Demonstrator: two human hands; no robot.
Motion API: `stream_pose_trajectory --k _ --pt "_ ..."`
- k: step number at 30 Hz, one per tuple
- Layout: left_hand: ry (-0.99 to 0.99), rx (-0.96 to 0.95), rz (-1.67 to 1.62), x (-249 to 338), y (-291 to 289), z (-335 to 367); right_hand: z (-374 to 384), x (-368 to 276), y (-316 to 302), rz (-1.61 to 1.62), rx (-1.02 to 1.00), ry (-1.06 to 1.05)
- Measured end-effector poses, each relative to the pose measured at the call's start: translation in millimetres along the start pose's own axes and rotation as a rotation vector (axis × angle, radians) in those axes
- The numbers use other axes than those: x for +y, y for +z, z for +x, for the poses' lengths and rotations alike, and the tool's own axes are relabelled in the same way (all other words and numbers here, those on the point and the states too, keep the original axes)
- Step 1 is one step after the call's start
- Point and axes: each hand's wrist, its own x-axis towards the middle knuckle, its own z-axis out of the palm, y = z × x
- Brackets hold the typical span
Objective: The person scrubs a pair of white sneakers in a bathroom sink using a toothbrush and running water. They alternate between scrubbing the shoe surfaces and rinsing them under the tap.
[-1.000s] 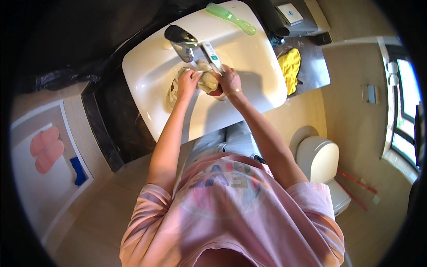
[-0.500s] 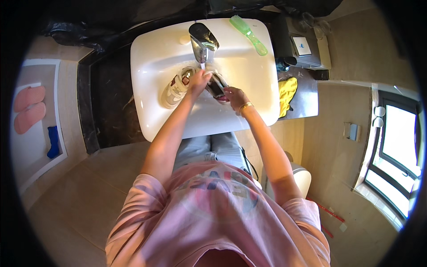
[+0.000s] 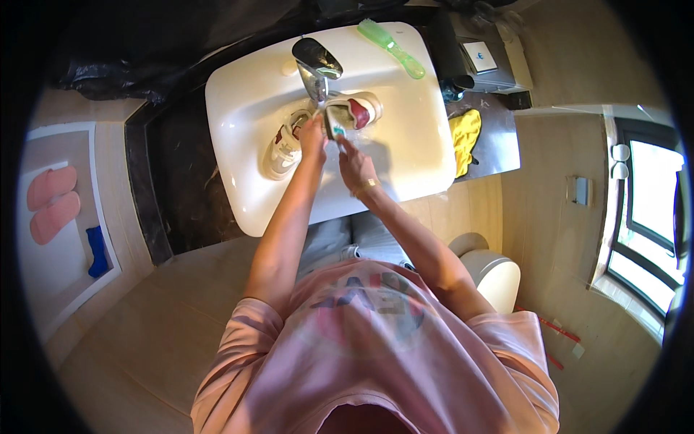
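Under the faucet [image 3: 316, 61], both hands grasp a small white shoe [image 3: 352, 112] with red lining.

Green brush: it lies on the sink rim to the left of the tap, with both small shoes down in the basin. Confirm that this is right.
Not quite. The head view shows the green brush on the sink rim to the right of the tap, not the left. Both small shoes are indeed down in the basin.

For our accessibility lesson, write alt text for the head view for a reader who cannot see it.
Seen from above, a person's left hand and right hand meet over a white sink, beside two small shoes under the tap. A green brush lies on the rim.
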Motion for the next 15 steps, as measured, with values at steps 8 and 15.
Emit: stream_pose_trajectory --k 8,15 --pt "-0.079 0.083 -0.053 -8 34 -4 16 15 -8 -0.151 0.04 -0.014" --pt "-0.108 0.068 -0.037 -9 43 -9 14 33 -12 -0.157 0.104 0.009"
